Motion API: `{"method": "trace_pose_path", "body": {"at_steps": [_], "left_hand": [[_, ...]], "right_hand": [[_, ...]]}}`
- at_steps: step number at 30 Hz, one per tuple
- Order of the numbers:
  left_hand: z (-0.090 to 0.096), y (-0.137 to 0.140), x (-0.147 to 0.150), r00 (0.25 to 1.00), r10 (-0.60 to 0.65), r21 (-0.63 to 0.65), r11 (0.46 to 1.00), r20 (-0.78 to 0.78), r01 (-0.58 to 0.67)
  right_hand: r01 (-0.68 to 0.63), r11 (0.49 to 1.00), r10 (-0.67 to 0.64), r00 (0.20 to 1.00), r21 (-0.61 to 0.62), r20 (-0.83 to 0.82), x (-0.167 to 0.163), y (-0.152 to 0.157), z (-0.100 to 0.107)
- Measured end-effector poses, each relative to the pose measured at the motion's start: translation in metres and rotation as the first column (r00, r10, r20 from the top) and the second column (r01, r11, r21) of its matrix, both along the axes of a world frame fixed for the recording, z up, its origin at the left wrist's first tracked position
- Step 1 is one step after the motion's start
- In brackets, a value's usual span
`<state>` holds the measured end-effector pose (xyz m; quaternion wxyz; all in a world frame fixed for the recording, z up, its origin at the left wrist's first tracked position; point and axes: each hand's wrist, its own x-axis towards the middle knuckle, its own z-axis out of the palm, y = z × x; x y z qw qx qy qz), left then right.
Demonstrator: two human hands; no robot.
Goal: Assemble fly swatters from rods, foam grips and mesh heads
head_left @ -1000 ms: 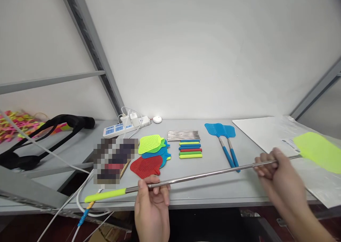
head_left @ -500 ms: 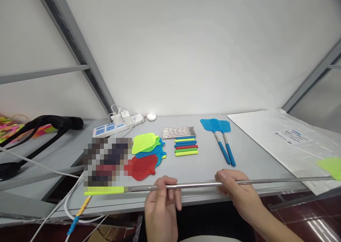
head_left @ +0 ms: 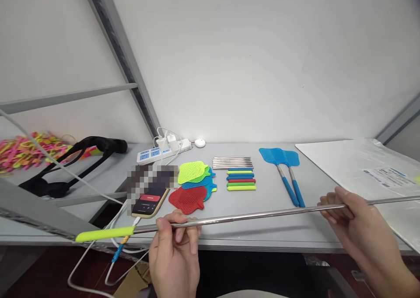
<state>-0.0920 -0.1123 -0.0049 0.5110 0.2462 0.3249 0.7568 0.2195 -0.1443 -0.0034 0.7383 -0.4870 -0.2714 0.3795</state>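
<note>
Both hands hold a telescopic fly swatter (head_left: 249,216) stretched out level above the table's front edge. Its yellow-green grip (head_left: 105,233) points left, while the swatting end runs past the right border of the view. My left hand (head_left: 175,250) is closed around the metal rod just beside the grip, palm up. Farther along, my right hand (head_left: 357,228) pinches the rod between thumb and fingers. Beyond the rod lie loose swatter heads: a yellow-green one (head_left: 192,172), a red one (head_left: 188,198) and blue ones. Metal rods (head_left: 232,162) lie behind several coloured grips (head_left: 241,180).
Two blue fly swatters (head_left: 284,175) lie right of centre. A white wrapped board (head_left: 361,166) covers the right side. At left are a phone (head_left: 154,201), cables, a power strip (head_left: 164,151), a black frame-like object (head_left: 95,158) and metal shelf posts (head_left: 131,61).
My right hand has slid right along the rod, farther from my left. My left hand and the grip have shifted left in view. The swatter's head has mostly left the frame, and the view has turned.
</note>
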Motion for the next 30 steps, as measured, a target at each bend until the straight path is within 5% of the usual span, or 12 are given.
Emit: {"method": "trace_pose_path", "body": {"at_steps": [7,12,17,21,27,30], "left_hand": [[-0.01,0.009,0.001,0.99,0.008,-0.085,0.996,0.139,0.004],[-0.011,0.006,0.017,0.986,-0.013,-0.148,0.988,0.168,0.038],[-0.013,-0.011,0.046,0.981,-0.151,-0.21,0.962,0.125,0.175],[-0.02,-0.022,0.063,0.934,-0.339,-0.246,0.901,0.111,0.357],[-0.017,-0.007,0.035,0.991,-0.073,-0.187,0.978,0.113,0.094],[-0.003,-0.002,0.019,0.987,0.02,-0.168,0.986,0.161,0.007]], "right_hand": [[0.217,0.976,-0.212,0.969,0.031,-0.131,0.017,0.007,-0.008],[0.21,0.977,-0.201,0.963,0.029,-0.178,0.006,0.014,-0.015],[0.057,0.996,-0.053,0.996,0.063,-0.073,-0.03,0.004,-0.015],[-0.238,0.971,0.23,0.948,0.009,0.219,-0.056,-0.011,-0.03],[-0.332,0.928,0.37,0.762,-0.169,0.532,-0.067,-0.018,-0.034],[-0.372,0.917,0.389,0.755,-0.143,0.528,-0.07,-0.016,-0.028]]}}
